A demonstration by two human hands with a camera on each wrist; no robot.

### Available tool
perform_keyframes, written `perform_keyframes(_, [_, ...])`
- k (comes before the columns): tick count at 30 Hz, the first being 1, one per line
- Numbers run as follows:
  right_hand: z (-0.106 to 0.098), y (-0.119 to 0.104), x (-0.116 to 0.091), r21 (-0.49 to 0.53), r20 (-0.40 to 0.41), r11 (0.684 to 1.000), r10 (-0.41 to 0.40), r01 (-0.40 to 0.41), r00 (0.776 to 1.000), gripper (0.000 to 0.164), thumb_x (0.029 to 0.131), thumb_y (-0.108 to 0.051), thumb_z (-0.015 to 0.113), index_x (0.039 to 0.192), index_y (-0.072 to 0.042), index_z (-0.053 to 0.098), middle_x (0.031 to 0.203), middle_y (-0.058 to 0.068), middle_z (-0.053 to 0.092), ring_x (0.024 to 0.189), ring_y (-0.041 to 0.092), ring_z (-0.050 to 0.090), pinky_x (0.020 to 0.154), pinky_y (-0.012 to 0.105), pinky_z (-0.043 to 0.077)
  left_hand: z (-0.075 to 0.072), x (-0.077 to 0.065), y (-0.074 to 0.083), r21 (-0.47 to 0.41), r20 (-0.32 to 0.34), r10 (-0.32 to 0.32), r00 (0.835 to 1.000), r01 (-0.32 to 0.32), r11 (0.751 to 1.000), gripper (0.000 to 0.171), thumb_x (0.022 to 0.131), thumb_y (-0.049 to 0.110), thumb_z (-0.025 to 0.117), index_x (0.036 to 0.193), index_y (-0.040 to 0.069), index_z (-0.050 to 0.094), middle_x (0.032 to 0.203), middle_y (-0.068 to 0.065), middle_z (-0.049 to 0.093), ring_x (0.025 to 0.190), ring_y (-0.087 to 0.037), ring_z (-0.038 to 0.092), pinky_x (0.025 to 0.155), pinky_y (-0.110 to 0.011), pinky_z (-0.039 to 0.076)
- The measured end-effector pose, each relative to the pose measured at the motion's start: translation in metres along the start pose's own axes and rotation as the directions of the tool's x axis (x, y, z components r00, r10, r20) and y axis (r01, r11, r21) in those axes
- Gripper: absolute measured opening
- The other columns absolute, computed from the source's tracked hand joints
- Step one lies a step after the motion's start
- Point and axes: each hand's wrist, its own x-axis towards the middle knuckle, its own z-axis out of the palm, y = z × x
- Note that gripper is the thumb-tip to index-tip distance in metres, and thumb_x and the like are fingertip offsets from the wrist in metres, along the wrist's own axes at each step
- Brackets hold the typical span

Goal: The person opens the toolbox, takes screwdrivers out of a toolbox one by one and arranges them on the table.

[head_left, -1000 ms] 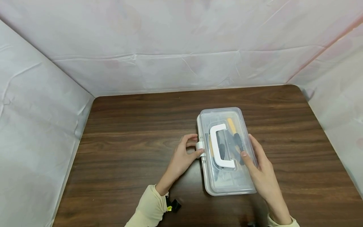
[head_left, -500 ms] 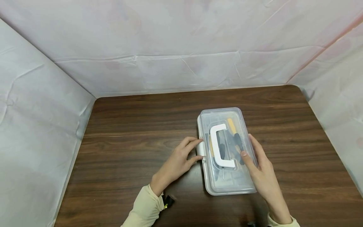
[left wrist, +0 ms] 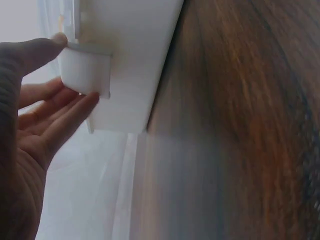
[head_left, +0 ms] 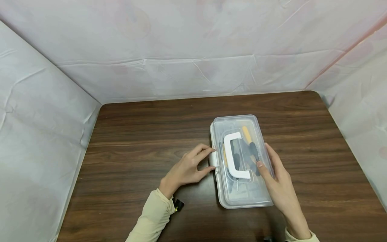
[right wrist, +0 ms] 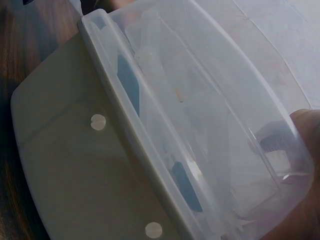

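Observation:
A clear-lidded storage box (head_left: pixel 245 196) with a white base stands on the table, its lid down. A white carry handle (head_left: pixel 231 158) lies flat on the lid. Through the plastic show several tools, one with a yellow-and-dark handle (head_left: pixel 246 134). My left hand (head_left: pixel 184 169) pinches the white latch (left wrist: pixel 86 70) on the box's left side, thumb at one end and fingers at the other. My right hand (head_left: pixel 282 188) grips the opposite side, its thumb on the lid. In the right wrist view the box's wall (right wrist: pixel 60 135) covers most of that hand.
The dark wood-grain table (head_left: pixel 145 134) reaches well to the left and right of the box. A white sheet (head_left: pixel 181 77) hangs along its back edge, with more sheeting at both sides. A small black device (head_left: pixel 179 205) sits at the left cuff.
My left thumb and fingers have spread from the latch's face to its two ends, and the left wrist has shifted slightly left. The right hand and box have stayed put.

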Motion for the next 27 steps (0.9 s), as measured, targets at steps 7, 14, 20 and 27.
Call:
perform_keyframes(7, [0.0,0.0,-0.001,-0.003,0.0,1.0,0.006,-0.006,1.0,0.064,0.108,-0.034,0.056,0.165,-0.038,0.026,0.163,0.017,0.044,0.139,0.038,0.05,0.104,0.06,0.042,0.002,0.0,-0.008,-0.009,-0.036,0.043,0.998,-0.043,0.999,0.054,0.086,0.019,0.086,0.132,0.001,0.066,0.122,-0.009,0.065,0.102,-0.017,0.07,0.09,-0.024,0.059])
perform_keyframes(14, [0.0,0.001,0.0,-0.015,-0.004,1.0,0.014,-0.014,1.0,0.064,0.108,-0.035,0.057,0.164,-0.041,0.027,0.165,0.013,0.043,0.143,0.035,0.047,0.106,0.055,0.04,-0.002,0.003,-0.011,0.016,0.0,0.026,1.0,-0.026,1.0,0.056,0.081,0.02,0.086,0.129,0.0,0.065,0.123,-0.01,0.066,0.105,-0.016,0.071,0.095,-0.022,0.058])
perform_keyframes(20, [-0.001,0.0,-0.001,-0.009,-0.004,1.0,0.012,-0.012,1.0,0.064,0.108,-0.035,0.057,0.164,-0.04,0.027,0.165,0.016,0.042,0.144,0.038,0.046,0.106,0.061,0.04,-0.002,-0.003,-0.012,-0.048,-0.009,0.005,1.0,-0.005,0.999,0.061,0.083,0.016,0.083,0.137,-0.001,0.061,0.127,-0.01,0.064,0.106,-0.016,0.071,0.094,-0.025,0.059])
perform_keyframes(27, [-0.001,-0.001,0.0,-0.004,-0.002,1.0,0.002,-0.002,1.0,0.064,0.108,-0.034,0.056,0.165,-0.036,0.027,0.164,0.018,0.042,0.143,0.04,0.046,0.105,0.063,0.041,-0.001,-0.013,-0.011,-0.087,-0.053,-0.024,0.998,0.019,0.996,0.057,0.082,0.009,0.083,0.133,-0.004,0.062,0.129,-0.013,0.064,0.116,-0.021,0.07,0.1,-0.025,0.058])
